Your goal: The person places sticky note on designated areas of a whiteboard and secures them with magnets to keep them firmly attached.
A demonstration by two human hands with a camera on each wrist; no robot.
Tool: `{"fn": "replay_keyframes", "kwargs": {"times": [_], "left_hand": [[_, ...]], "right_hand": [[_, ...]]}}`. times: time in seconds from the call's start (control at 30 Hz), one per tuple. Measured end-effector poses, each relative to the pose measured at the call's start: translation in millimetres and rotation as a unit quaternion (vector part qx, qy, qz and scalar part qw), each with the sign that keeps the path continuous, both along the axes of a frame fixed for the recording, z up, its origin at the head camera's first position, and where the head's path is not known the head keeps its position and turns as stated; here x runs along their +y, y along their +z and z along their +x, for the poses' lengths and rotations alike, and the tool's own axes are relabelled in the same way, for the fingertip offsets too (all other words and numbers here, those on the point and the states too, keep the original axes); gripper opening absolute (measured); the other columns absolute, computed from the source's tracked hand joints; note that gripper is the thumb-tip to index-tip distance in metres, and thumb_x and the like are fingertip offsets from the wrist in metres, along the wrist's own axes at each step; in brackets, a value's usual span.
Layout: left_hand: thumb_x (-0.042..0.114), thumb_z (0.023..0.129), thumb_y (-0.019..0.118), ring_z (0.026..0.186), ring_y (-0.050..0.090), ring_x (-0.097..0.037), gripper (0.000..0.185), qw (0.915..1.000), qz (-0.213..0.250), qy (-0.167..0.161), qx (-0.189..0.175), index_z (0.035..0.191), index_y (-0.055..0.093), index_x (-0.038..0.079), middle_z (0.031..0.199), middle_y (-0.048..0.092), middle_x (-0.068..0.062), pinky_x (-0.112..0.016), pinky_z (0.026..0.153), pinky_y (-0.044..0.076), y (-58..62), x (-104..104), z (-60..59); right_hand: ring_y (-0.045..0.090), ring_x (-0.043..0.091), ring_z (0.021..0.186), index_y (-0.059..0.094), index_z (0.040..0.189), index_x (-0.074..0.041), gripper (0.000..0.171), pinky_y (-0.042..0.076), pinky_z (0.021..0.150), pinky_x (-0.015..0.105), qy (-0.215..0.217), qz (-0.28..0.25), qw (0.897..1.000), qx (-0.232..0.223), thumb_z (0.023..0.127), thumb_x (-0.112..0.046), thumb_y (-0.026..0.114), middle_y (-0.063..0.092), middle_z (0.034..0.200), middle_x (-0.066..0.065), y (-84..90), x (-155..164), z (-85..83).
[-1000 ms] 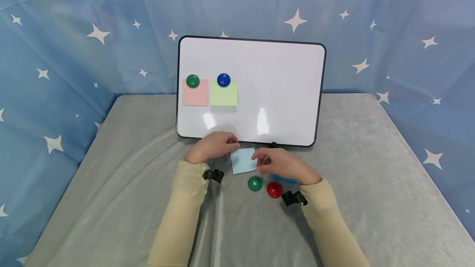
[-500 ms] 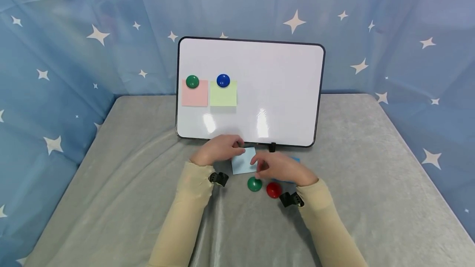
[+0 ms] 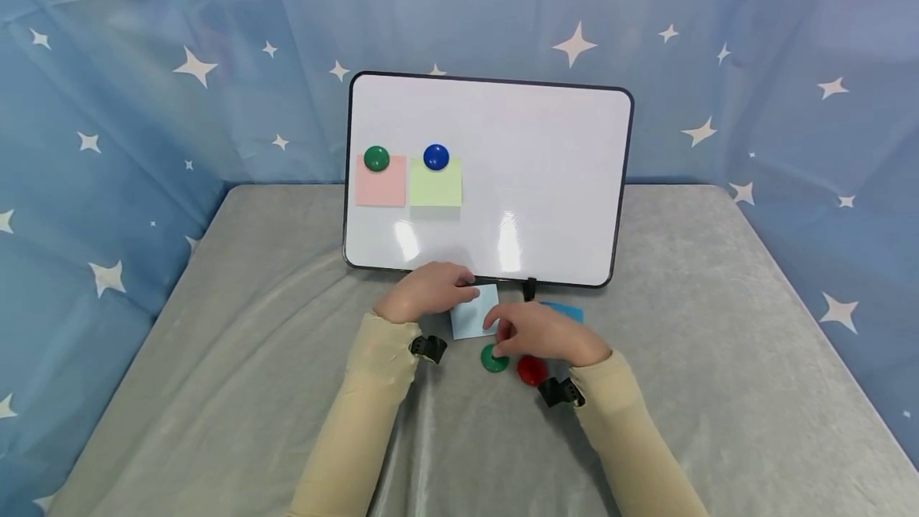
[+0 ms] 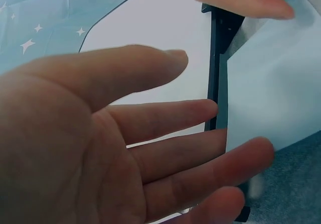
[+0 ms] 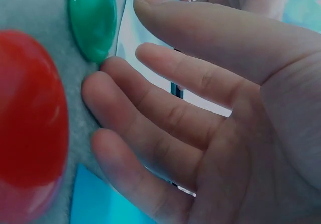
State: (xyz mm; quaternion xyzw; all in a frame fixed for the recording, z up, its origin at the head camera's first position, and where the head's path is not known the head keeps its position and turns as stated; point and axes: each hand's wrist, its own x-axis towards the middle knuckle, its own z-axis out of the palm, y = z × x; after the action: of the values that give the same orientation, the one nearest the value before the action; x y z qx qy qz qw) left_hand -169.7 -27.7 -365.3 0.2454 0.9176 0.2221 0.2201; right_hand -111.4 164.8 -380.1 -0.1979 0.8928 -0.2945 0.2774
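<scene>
Two hands, both relaxed and holding nothing: my left hand (image 3: 429, 292) rested fingertips on the pale blue note (image 3: 474, 317) lying on the grey cloth (image 3: 251, 357) below the whiteboard (image 3: 546, 182). My right hand (image 3: 547, 333) touched the green magnet (image 3: 492, 360); red magnet (image 3: 530, 371) just beside.

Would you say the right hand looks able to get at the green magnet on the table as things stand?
Probably yes: the right hand is open, its fingertips right at the green magnet, with nothing between them. The red magnet lies beside it, clear of the way.
</scene>
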Motion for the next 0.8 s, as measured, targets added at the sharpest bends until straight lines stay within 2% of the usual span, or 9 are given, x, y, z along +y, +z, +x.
{"fn": "replay_keyframes", "kwargs": {"times": [0.1,0.27,0.37,0.5,0.6,0.8], "left_hand": [[0.035,0.088,0.052,0.074,0.051,-0.012,0.031,1.0000,0.002,0.005,-0.003,0.110,0.062,0.014,0.083,0.057,0.005,-0.027,0.069,0.042,-0.6,-0.8,-0.6],[0.036,0.088,0.052,0.076,0.052,-0.010,0.037,0.9999,-0.005,0.012,-0.008,0.116,0.059,0.013,0.095,0.059,0.004,-0.028,0.077,0.042,-0.7,-1.4,-0.6],[0.036,0.088,0.052,0.073,0.053,-0.010,0.036,0.9998,-0.006,0.013,-0.012,0.116,0.059,0.014,0.092,0.060,0.004,-0.028,0.075,0.042,-0.4,-1.4,-0.2],[0.035,0.088,0.052,0.065,0.054,-0.010,0.030,0.9998,-0.001,0.011,-0.019,0.108,0.061,0.014,0.078,0.058,0.004,-0.028,0.069,0.042,-0.8,-1.6,-0.6],[0.035,0.088,0.052,0.064,0.054,-0.011,0.028,0.9996,-0.002,0.011,-0.025,0.104,0.062,0.014,0.075,0.059,0.002,-0.028,0.067,0.041,-0.6,-1.3,-0.8],[0.034,0.088,0.053,0.065,0.055,-0.011,0.032,0.9993,-0.007,0.014,-0.033,0.110,0.061,0.013,0.077,0.059,0.003,-0.028,0.071,0.042,0.2,-0.5,-0.6]], "right_hand": [[0.053,0.010,0.072,0.057,0.108,-0.016,0.030,0.044,0.068,0.029,0.008,0.014,1.000,0.006,0.080,-0.019,0.066,0.057,0.080,-0.008,-1.6,-2.4,0.1],[0.052,0.010,0.069,0.057,0.106,-0.017,0.029,0.043,0.066,0.029,0.019,0.038,0.999,0.019,0.079,-0.020,0.068,0.055,0.077,-0.008,-3.6,-5.8,0.7],[0.051,0.010,0.069,0.058,0.103,-0.018,0.028,0.043,0.066,0.029,0.018,0.047,0.998,0.021,0.077,-0.019,0.069,0.054,0.077,-0.008,-3.4,-7.2,1.3],[0.050,0.010,0.069,0.060,0.099,-0.019,0.027,0.042,0.064,0.029,0.022,0.060,0.998,0.024,0.075,-0.017,0.071,0.053,0.075,-0.008,-3.0,-8.8,1.4],[0.050,0.010,0.068,0.061,0.094,-0.020,0.024,0.042,0.062,0.028,0.029,0.069,0.997,0.029,0.074,-0.016,0.072,0.053,0.073,-0.008,-3.5,-9.6,1.0],[0.048,0.010,0.067,0.062,0.084,-0.021,0.016,0.042,0.061,0.028,0.039,0.084,0.995,0.040,0.073,-0.017,0.073,0.052,0.072,-0.009,-4.6,-9.6,1.2]]}}
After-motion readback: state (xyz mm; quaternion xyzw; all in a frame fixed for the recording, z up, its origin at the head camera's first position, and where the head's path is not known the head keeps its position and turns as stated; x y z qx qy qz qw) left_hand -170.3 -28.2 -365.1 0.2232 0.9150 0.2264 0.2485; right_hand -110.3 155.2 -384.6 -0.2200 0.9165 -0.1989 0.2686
